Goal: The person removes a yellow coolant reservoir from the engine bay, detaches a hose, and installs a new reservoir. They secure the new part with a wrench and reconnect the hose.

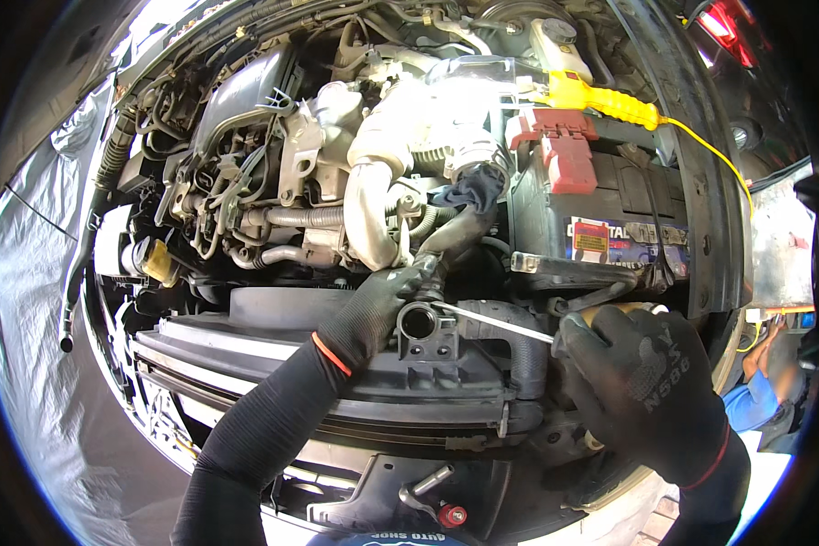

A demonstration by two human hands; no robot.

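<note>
My left hand (393, 296), in a black glove with an orange cuff, reaches to a black hose (455, 238) behind the radiator (278, 337). Its fingers close round the hose's lower end; the fingertips are partly hidden. In my right hand (642, 382), also gloved in black, is a screwdriver (505, 320) with a long, thin metal shaft. The fist covers its handle. The shaft slants left to a spot beside my left fingers, just behind the round open filler neck (419, 322). A dark blue cloth (475, 188) is stuffed at the hose's upper end.
A battery (628, 205) with a red terminal cover (566, 150) sits to the right. Above it lies a yellow work light (601, 98) with its cord. A metal tool (425, 491) rests on the front panel. Grey sheeting (55, 364) covers the left side. A person in blue (753, 400) is at far right.
</note>
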